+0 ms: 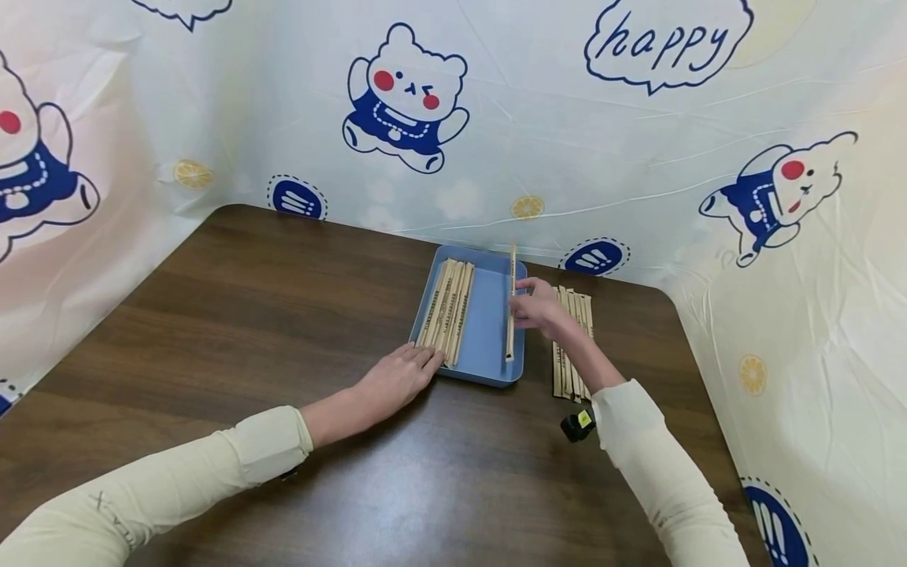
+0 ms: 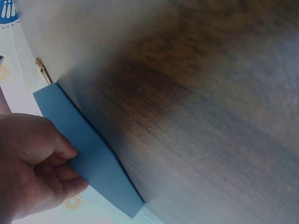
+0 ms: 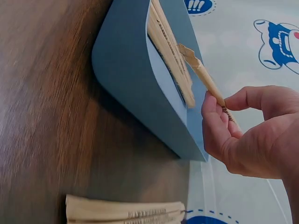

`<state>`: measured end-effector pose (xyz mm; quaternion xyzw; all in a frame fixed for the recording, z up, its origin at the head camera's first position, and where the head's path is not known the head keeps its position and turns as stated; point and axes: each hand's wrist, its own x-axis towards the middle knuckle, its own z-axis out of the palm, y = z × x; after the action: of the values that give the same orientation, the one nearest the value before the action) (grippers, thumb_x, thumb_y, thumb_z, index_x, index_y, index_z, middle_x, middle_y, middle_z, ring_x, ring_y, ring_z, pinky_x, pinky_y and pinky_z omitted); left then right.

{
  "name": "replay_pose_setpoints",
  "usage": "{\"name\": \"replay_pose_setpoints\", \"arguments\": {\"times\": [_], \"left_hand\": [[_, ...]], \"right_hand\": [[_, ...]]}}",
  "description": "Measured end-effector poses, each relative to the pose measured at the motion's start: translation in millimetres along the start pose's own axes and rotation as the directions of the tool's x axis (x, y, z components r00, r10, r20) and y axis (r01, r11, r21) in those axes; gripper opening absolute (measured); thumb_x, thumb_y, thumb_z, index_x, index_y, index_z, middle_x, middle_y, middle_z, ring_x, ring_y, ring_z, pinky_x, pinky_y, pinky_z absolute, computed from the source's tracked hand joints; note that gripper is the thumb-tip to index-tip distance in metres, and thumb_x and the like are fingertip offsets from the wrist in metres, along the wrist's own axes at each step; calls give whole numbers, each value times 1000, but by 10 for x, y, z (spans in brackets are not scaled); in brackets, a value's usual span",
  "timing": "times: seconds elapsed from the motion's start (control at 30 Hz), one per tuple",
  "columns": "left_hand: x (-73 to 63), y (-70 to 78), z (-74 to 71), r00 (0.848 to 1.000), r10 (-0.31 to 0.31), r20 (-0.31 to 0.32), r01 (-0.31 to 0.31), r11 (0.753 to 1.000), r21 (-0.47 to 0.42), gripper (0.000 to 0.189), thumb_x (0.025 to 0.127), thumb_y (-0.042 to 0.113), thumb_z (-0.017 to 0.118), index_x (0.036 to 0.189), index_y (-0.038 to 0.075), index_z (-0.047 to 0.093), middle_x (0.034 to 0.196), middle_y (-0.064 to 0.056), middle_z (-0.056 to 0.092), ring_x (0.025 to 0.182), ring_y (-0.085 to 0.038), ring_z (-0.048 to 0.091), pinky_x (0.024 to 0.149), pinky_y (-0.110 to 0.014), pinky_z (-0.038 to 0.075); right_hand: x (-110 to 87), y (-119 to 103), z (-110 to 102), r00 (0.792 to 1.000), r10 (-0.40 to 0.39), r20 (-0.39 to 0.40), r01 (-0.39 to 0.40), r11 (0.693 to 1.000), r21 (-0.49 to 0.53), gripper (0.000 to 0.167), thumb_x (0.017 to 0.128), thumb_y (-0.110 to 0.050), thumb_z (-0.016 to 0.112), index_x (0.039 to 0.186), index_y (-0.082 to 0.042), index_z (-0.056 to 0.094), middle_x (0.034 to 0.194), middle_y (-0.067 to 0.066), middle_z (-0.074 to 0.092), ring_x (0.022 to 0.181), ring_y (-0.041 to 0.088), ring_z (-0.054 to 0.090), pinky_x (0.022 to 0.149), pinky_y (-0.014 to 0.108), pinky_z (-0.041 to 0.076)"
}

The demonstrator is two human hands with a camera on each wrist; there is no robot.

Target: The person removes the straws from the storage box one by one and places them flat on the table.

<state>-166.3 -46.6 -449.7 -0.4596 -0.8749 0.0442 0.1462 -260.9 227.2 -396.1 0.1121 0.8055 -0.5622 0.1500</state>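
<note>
A shallow blue tray holds a bundle of long, thin sticks in printed brown paper sleeves along its left side. My left hand grips the tray's near left corner; in the left wrist view its thumb and curled fingertips meet the rim and outer wall. Over the right side of the tray, my right hand pinches one paper-sleeved stick between thumb and fingers. That stick tilts above the bundle in the right wrist view.
More paper-sleeved sticks lie on the brown table right of the tray, partly under the right forearm. A small black device with a yellow label is by the right sleeve. A printed curtain borders the table's back and sides.
</note>
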Motion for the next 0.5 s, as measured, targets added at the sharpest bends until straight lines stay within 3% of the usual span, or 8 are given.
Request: {"name": "replay_pose_setpoints", "arguments": {"times": [0.3, 0.5], "left_hand": [[0, 8, 4, 1000, 4, 1, -4, 1000, -2, 41, 91, -4, 69, 131, -5, 59, 127, -22, 63, 116, -31, 63, 98, -43, 51], [1, 8, -6, 1000, 1, 15, -2, 1000, 7, 41, 92, -3, 68, 132, -5, 58, 128, -22, 62, 117, -31, 62, 98, -42, 51]], "right_hand": [[-66, 182, -312, 1000, 14, 1, -14, 1000, -11, 53, 97, 0, 51, 146, 3, 32, 95, 14, 53, 70, 17, 58, 93, 52, 52], [-158, 296, -512, 1000, 18, -9, -18, 1000, -21, 57, 93, 4, 47, 147, 7, 28, 75, 4, 39, 59, 11, 40, 80, 44, 53]]}}
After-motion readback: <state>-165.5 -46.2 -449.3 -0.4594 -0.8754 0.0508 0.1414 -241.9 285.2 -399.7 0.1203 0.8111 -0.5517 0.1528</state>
